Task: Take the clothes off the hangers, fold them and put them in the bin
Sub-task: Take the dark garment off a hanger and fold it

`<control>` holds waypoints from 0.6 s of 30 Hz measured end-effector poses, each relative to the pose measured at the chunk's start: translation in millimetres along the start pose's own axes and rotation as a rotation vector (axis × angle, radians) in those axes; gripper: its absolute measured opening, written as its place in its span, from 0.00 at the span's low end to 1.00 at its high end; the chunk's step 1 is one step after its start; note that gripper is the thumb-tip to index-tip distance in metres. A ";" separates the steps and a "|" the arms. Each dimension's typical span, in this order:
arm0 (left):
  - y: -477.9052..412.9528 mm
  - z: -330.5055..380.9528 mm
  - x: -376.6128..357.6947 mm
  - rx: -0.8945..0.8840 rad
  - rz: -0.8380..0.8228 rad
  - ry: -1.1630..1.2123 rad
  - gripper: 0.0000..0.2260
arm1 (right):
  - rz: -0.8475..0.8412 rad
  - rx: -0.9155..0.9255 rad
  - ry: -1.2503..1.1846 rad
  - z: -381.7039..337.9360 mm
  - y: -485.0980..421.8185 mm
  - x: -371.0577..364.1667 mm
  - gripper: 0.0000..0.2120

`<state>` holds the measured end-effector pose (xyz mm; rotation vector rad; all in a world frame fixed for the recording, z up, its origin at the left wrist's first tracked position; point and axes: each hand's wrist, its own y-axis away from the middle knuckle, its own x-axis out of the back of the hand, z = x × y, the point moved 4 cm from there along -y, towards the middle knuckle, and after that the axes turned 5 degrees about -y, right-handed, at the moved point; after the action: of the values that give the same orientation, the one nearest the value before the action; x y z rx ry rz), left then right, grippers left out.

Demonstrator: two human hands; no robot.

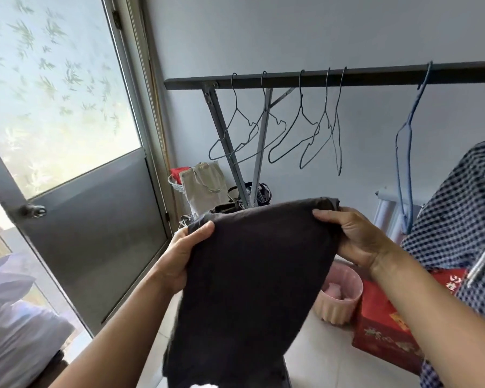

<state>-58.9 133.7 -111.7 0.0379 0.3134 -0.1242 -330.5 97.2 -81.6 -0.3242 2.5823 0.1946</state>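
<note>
Dark garment (249, 275) gripped by left hand (179, 256) and right hand (356, 239), pink bin (338, 309) half hidden below the right.

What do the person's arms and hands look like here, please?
Both forearms are bare to the frame's edge, with no sleeves in view. The left hand and right hand wear no gloves, and no rings, watch or bracelets show.

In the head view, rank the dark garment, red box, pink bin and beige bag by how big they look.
1. dark garment, though nearest the camera.
2. red box, partly hidden.
3. pink bin and beige bag look alike; unranked.
</note>
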 end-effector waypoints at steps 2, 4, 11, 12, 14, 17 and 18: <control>0.6 2.2 -5.2 -0.005 0.040 0.069 0.12 | -0.027 -0.017 -0.077 6.4 -0.4 3.2 0.17; -0.6 5.1 -10.1 -0.025 0.078 0.097 0.08 | -0.141 -0.038 -0.067 14.3 3.6 0.3 0.22; -2.5 18.1 -15.4 -0.110 0.096 0.127 0.10 | -0.057 0.005 0.176 30.0 -1.0 3.4 0.24; -3.5 18.9 -14.7 -0.129 0.084 0.121 0.11 | 0.003 0.033 0.201 29.4 -4.4 7.3 0.23; -5.6 19.6 -11.7 -0.162 0.085 0.047 0.11 | 0.084 0.086 0.266 27.0 -8.4 12.9 0.19; -8.7 17.7 -6.9 -0.186 0.159 -0.210 0.09 | 0.102 0.153 0.361 22.2 -9.4 11.8 0.17; -9.8 16.8 -6.4 -0.199 0.189 -0.279 0.08 | 0.111 0.171 0.369 20.5 -10.2 10.6 0.16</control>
<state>-61.0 123.8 -94.0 -0.1454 0.0416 0.0896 -326.7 89.4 -105.4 -0.1647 2.9598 -0.0546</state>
